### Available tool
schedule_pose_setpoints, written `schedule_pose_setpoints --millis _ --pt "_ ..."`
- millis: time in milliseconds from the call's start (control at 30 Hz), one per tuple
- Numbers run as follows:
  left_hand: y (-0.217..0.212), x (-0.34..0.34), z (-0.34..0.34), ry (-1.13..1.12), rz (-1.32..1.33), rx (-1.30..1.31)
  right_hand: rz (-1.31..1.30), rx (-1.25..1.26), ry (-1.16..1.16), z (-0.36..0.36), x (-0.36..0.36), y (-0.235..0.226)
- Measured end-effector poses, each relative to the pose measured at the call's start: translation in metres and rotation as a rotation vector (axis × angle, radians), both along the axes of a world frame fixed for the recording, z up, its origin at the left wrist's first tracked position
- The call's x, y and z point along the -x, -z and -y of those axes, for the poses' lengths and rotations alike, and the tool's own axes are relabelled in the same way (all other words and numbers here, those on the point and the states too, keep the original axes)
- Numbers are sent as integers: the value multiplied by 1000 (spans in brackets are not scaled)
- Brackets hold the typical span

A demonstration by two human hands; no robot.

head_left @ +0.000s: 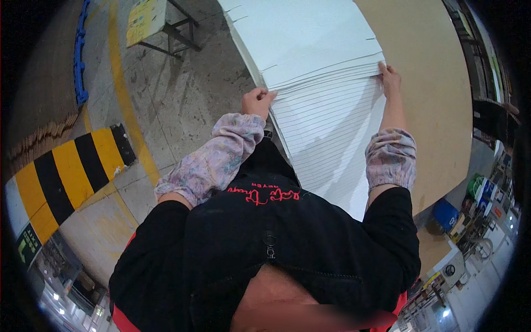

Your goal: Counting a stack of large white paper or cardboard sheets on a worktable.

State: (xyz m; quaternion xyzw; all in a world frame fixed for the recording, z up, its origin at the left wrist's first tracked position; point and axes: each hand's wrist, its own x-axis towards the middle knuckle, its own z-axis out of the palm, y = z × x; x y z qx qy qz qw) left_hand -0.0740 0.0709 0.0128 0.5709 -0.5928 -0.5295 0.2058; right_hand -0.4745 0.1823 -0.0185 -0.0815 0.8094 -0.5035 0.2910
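Observation:
A stack of large white sheets (315, 39), apparently paper or thin card, lies in front of me. Toward my body its layers are fanned out into many narrow overlapping edges (326, 130). My left hand (258, 103) is closed at the left side of the sheets, thumb and fingers pinching their edge. On the opposite side my right hand (390, 79) grips the right edge, its thumb on top and some fingers hidden. Between both hands several sheet edges bow slightly upward. Short slits show along the stack's sides.
A wide tan board surface (434, 105) extends to the right of the sheets. On the floor at left are a small stool (148, 22), a yellow-and-black striped barrier (66, 171) and a brown cardboard pile (38, 72). A blue bin (445, 214) stands at the right.

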Motion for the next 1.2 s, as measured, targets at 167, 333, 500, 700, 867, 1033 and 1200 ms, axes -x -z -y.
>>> schedule_pose_setpoints --millis 167,333,500,700,867,1033,1200 --pt "6 -4 4 97 -49 35 38 102 7 -3 4 7" --pt "-12 -1 2 70 4 7 75 137 48 0 5 13" --pt "-3 -1 0 60 16 39 52 130 46 -2 9 11" --pt "-13 -1 0 80 48 45 75 109 42 3 0 6" --pt "-3 -4 3 166 27 109 13 192 9 -2 -5 6" --pt "5 -2 5 203 11 153 3 201 -2 -5 -6 4" --pt "2 -2 7 231 -16 132 -40 233 54 -1 -6 6"
